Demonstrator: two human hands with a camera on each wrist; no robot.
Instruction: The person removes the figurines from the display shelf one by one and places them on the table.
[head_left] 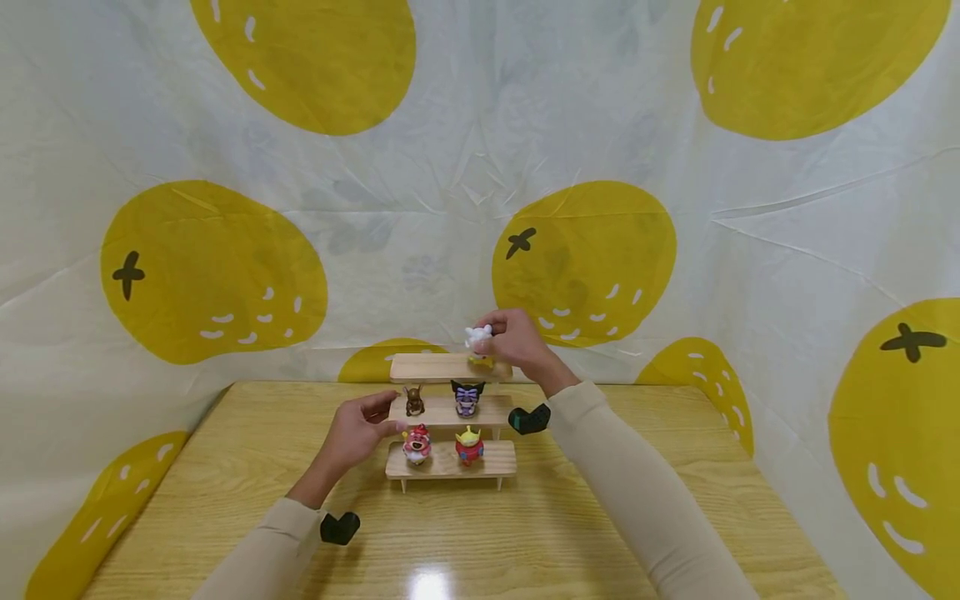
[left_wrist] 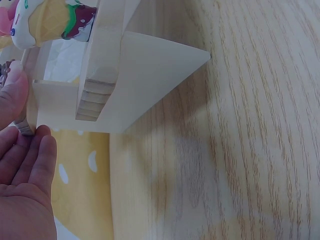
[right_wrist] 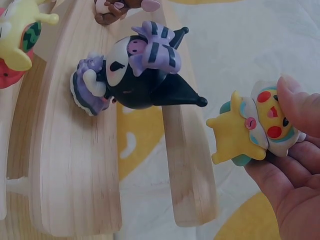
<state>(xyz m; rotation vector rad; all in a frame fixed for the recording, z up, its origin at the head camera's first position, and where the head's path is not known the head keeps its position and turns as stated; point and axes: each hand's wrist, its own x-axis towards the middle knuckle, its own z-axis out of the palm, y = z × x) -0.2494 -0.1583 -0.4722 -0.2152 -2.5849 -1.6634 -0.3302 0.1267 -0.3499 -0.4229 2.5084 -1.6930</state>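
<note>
Left hand [head_left: 358, 429]: the thumb and fingers stand apart by little more than the thickness of the middle board [head_left: 442, 417] of the shelf [head_left: 442, 468], pinching its left end. The brown figure [head_left: 415, 402] sits just beyond the thumb; the bear figure [head_left: 417, 446] stands on the bottom board, nearer the person than the fingertips.

Right hand [head_left: 521, 343]: the thumb and fingers pinch the yellow figure [right_wrist: 250, 125] by its white-hooded head, leaving the feet free. The feet are at the right end of the top board [right_wrist: 192, 185]; whether they touch it cannot be told. The black figure [right_wrist: 150, 90] stands on the middle board, lower than these fingers and to their left; the three-eyed figure [head_left: 469, 450] is lower again, on the bottom board.

Differences between views: the head view shows the held figure mainly as white, whereas the right wrist view reveals its face, red cheeks and pink button. Only the left wrist view shows the fingertips against the board's end, the slanted leg [left_wrist: 160, 70] beside them, and the bear figure's waffle pattern.
</note>
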